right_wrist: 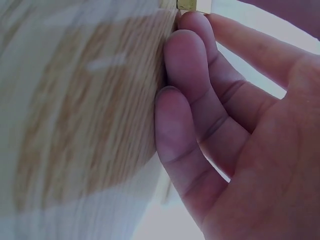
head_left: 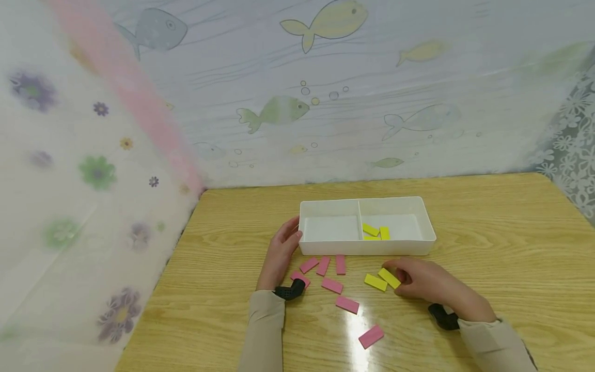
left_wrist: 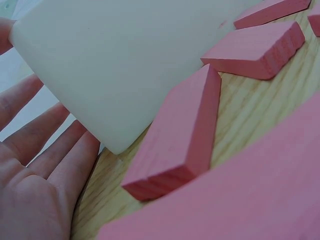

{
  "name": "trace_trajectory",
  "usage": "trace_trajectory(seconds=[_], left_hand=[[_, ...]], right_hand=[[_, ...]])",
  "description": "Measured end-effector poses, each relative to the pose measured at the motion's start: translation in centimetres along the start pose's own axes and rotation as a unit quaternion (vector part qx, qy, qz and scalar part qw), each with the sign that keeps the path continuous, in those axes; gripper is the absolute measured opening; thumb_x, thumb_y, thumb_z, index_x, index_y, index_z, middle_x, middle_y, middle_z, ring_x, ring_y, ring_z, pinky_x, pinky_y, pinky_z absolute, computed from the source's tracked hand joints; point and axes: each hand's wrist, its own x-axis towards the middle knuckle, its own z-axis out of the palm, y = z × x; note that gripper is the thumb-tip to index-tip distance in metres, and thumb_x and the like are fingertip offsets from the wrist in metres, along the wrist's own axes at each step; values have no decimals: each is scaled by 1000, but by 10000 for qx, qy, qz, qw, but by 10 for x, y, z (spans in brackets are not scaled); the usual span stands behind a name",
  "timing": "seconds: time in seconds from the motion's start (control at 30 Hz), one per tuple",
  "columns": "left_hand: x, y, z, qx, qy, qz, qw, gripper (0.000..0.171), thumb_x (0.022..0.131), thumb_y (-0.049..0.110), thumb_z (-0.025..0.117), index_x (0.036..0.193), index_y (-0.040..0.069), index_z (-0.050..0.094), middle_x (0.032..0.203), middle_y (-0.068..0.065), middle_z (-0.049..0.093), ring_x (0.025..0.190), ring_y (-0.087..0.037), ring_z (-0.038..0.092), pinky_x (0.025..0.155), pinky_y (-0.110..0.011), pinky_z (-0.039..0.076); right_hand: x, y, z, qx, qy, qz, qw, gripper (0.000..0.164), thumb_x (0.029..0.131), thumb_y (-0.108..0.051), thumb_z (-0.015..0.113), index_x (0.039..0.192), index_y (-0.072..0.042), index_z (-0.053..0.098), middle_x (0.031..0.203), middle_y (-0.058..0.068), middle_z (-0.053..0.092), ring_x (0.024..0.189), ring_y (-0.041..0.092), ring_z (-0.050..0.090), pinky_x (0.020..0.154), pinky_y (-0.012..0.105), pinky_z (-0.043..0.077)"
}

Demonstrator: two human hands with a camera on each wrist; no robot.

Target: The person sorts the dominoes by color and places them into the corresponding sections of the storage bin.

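Observation:
My left hand (head_left: 280, 252) rests against the left end of a white two-compartment box (head_left: 362, 248). Its fingers look fairly straight in the left wrist view, along the white wall (left_wrist: 110, 65). My right hand (head_left: 425, 279) pinches a yellow wooden block (head_left: 389, 278) between thumb and index finger, low over the table. In the right wrist view the other fingers (right_wrist: 186, 60) curl against the tabletop, and only a corner of the yellow block (right_wrist: 187, 4) shows. Another yellow block (head_left: 375, 282) lies just left of the held one. Three yellow blocks (head_left: 385, 233) lie in the box's right compartment.
Several pink wooden blocks (head_left: 332, 285) are scattered on the wooden table (head_left: 223, 289) in front of the box, some near my left wrist. One pink block (head_left: 371, 337) lies closer to me. A fish-patterned curtain (head_left: 334, 129) hangs behind the table, a flowered one (head_left: 93, 217) at left.

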Motion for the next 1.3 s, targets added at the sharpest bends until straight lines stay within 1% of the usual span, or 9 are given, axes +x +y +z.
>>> trace_trajectory(seconds=[0.23, 0.47, 0.57, 0.67, 0.83, 0.9, 1.0, 1.13, 1.3], left_hand=[[-1, 1, 0, 52, 41, 3, 10000, 44, 91, 21, 51, 133, 16, 41, 136, -4, 40, 124, -17, 36, 98, -36, 32], [-1, 2, 1, -23, 77, 15, 10000, 44, 91, 21, 52, 133, 14, 42, 135, -5, 41, 123, -17, 37, 98, -36, 32], [-1, 3, 1, -40, 61, 28, 10000, 44, 91, 20, 52, 133, 14, 42, 135, -5, 40, 123, -18, 37, 98, -36, 33], [-1, 4, 1, -65, 41, 31, 10000, 44, 91, 21, 52, 133, 14, 42, 135, -5, 41, 123, -18, 38, 98, -35, 33], [-1, 4, 1, -51, 36, 5, 10000, 44, 91, 22, 52, 133, 15, 42, 135, -3, 41, 123, -15, 38, 98, -35, 33], [-1, 4, 1, -3, 49, -29, 10000, 43, 91, 22, 53, 133, 17, 43, 135, -2, 41, 122, -14, 38, 98, -34, 33], [-1, 4, 1, 6, 55, -59, 10000, 43, 91, 22, 53, 132, 18, 43, 134, -1, 42, 122, -13, 38, 98, -34, 34], [-2, 4, 1, 33, 39, -30, 10000, 43, 91, 21, 52, 133, 17, 42, 135, -3, 41, 123, -16, 37, 98, -35, 33], [-2, 3, 1, 27, 9, 26, 10000, 45, 91, 21, 52, 134, 15, 41, 136, -4, 39, 124, -18, 36, 98, -36, 33]], right_hand=[[1, 0, 0, 28, -1, 121, 9999, 36, 74, -17, 67, 108, -16, 57, 72, -11, 46, 62, 1, 41, 54, 20, 35], [0, -3, -3, 84, -98, -172, 9998, 46, 77, -15, 66, 121, -16, 54, 70, -12, 44, 60, 1, 39, 53, 20, 34], [0, -4, -3, 121, -236, -163, 9995, 47, 78, -17, 66, 123, -18, 53, 68, -13, 43, 58, 0, 38, 52, 20, 33], [0, -5, -2, 122, -264, -88, 9995, 46, 78, -20, 68, 122, -18, 54, 67, -13, 43, 57, 0, 37, 50, 20, 33], [0, -6, -1, 59, -107, -18, 9999, 43, 75, -22, 70, 115, -17, 55, 66, -14, 42, 55, -1, 38, 50, 19, 33], [0, -6, -1, 91, -85, 83, 9999, 42, 75, -25, 71, 112, -17, 55, 65, -14, 43, 55, 0, 38, 50, 19, 33], [1, -6, 0, 203, -51, 277, 9994, 41, 74, -33, 71, 108, -16, 54, 64, -14, 44, 54, 0, 39, 50, 20, 33], [1, -7, 0, 423, 27, 570, 9975, 44, 72, -45, 69, 101, -17, 54, 63, -13, 45, 52, 2, 40, 49, 20, 34], [2, -6, -1, 669, 63, 845, 9942, 47, 71, -50, 68, 100, -16, 54, 68, -11, 49, 57, 4, 44, 54, 21, 37]])
